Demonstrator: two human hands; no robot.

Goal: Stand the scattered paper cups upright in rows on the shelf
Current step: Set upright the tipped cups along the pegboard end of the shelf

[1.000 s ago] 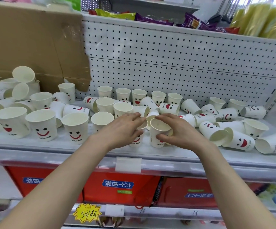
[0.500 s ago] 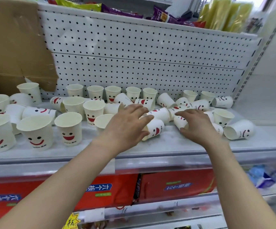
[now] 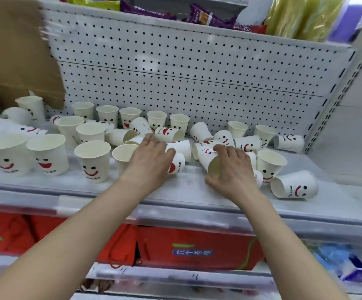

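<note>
White paper cups with smiley faces cover the white shelf. Several stand upright at the left front and along the back row. Others lie tipped in the middle and right, such as one at the front right. My left hand lies palm down over a tipped cup, its fingers curved over the cup's top. My right hand grips another cup, which is tilted with its mouth toward me, thumb below and fingers on top.
A perforated white back panel closes the shelf behind the cups. Brown cardboard leans at the upper left. Snack packets lie on the shelf above, and red bags sit below. A slotted upright bounds the right end.
Both hands left the upright cups in the middle and moved right to tipped cups. My right hand took hold of one and raised it. The view shifted right.
</note>
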